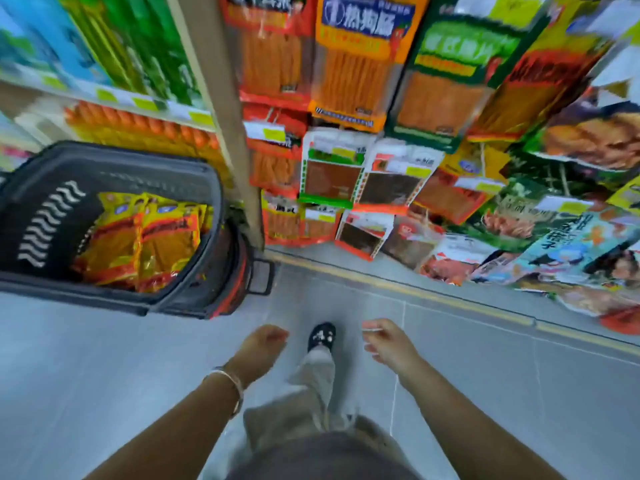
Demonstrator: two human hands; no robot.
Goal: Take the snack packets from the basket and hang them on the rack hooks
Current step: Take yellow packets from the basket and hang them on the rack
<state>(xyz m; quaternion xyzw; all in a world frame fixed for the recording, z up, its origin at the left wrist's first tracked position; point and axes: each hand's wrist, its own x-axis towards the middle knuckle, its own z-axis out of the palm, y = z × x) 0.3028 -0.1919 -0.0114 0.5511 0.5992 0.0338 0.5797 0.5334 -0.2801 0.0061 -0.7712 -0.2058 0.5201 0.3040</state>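
Observation:
A black shopping basket stands on the floor at the left, holding several yellow-and-red snack packets. The rack ahead and to the right is hung with many rows of snack packets. My left hand hangs low over the floor with fingers curled shut and nothing in it, right of the basket. My right hand is beside it, fingers loosely curled, also without a packet. Both hands are well below the rack and apart from the basket.
A beige upright post separates the rack from shelves of green and orange goods at the left. A yellow line runs along the grey tiled floor at the rack's foot. My foot in a dark shoe is between my hands.

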